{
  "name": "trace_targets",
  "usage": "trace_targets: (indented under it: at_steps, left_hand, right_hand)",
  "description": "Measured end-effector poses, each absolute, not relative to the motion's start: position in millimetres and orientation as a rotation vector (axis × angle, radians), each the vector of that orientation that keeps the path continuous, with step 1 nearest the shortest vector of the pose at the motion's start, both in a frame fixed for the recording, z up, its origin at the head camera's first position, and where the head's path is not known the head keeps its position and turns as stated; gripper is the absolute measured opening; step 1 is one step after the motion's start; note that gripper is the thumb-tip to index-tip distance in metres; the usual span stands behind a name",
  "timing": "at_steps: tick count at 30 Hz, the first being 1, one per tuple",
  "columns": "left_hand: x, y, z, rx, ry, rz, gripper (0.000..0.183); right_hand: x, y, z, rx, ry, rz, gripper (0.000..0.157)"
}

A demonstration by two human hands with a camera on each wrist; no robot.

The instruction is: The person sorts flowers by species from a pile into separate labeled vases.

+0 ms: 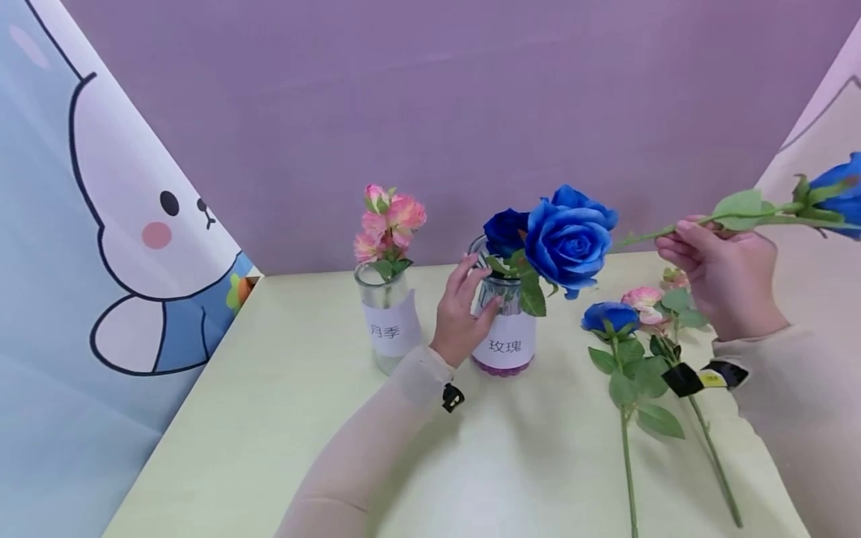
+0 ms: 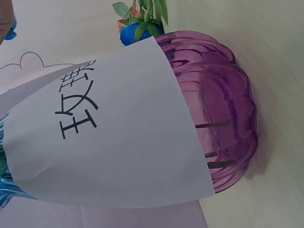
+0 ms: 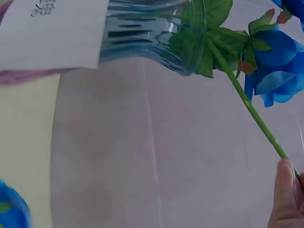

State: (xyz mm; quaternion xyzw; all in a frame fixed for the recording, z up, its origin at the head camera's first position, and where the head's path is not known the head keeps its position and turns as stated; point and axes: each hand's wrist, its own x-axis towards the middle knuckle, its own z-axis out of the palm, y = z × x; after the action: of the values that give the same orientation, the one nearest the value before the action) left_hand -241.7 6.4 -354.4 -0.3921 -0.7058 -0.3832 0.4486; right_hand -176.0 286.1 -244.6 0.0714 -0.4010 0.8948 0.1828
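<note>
My left hand [image 1: 463, 314] grips the neck of a glass vase [image 1: 504, 362] with a purple base and a white paper label [image 2: 114, 128]. Two blue roses [image 1: 570, 243] stand in that vase, leaning right. Off to its right, my right hand [image 1: 733, 280] pinches the green stem [image 3: 256, 116] of another blue rose [image 1: 837, 194]. That stem lies nearly level, bloom to the right, cut end toward the vase mouth. In the head view its tip passes behind the standing roses. The right wrist view shows the stem reaching the vase rim [image 3: 197, 38].
A second labelled glass vase [image 1: 390, 329] holding pink flowers [image 1: 390, 224] stands to the left. On the table's right side lie a blue rose [image 1: 610, 317] and a pink flower [image 1: 644, 302] with long stems. A purple backdrop [image 1: 430, 134] rises behind the table [image 1: 269, 418].
</note>
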Motion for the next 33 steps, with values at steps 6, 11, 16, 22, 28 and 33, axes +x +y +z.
trace_targets:
  at_steps: [6,11,16,22,28,33]
  left_hand:
    - [-243,10,-353,-1.006,-1.745,-0.943,0.044]
    - [-244,8,-349,-0.987,-1.731,-0.952,0.044]
    - [-247,5,-349,-0.988,-1.731,-0.936,0.044]
    - [-247,1,-351,-0.976,-1.750,-0.930,0.045]
    - [-243,-4,-355,-0.975,-1.745,-0.936,0.046]
    - [-243,-2,-355,-0.985,-1.739,-0.931,0.045]
  right_hand:
    - [-186,279,-216,0.290,-1.517,2.347,0.012]
    - [-193,270,-202,0.258,-1.793,2.221,0.020]
    - [-197,267,-195,0.245,-1.908,2.152,0.018]
    - [-203,258,-204,0.243,-1.953,2.108,0.013]
    - [-210,246,-216,0.210,-2.026,2.022,0.009]
    - [-212,243,-211,0.213,-2.129,1.822,0.012]
